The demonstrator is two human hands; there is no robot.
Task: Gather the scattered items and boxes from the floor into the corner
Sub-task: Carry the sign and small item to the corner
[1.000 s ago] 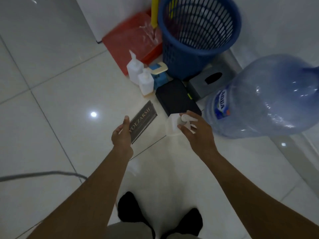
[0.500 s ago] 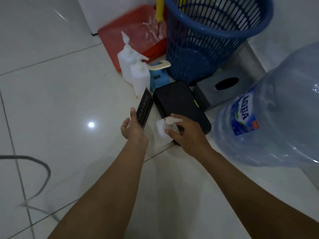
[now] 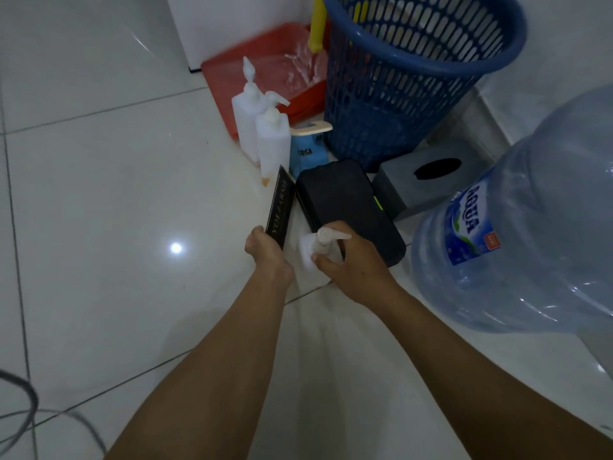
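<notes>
My left hand (image 3: 267, 252) grips the near end of a slim black box (image 3: 281, 207) with gold lettering; the box stands on its long edge beside a black case (image 3: 345, 204) on the floor. My right hand (image 3: 351, 260) holds a small white pump bottle (image 3: 315, 249) by its neck, low at the near left corner of the black case. Two taller white pump bottles (image 3: 265, 134) stand together just beyond the slim box, with a blue box (image 3: 306, 154) behind them.
A blue mesh basket (image 3: 408, 74) and a red dustpan (image 3: 265, 74) fill the corner by the wall. A grey tissue box (image 3: 428, 180) sits right of the black case. A large water gallon (image 3: 530, 220) lies at right. A cable (image 3: 23, 400) curls at bottom left.
Both hands have moved forward and down toward the corner. The slim black box has turned from flat in my left hand to standing on edge beside the black case.
</notes>
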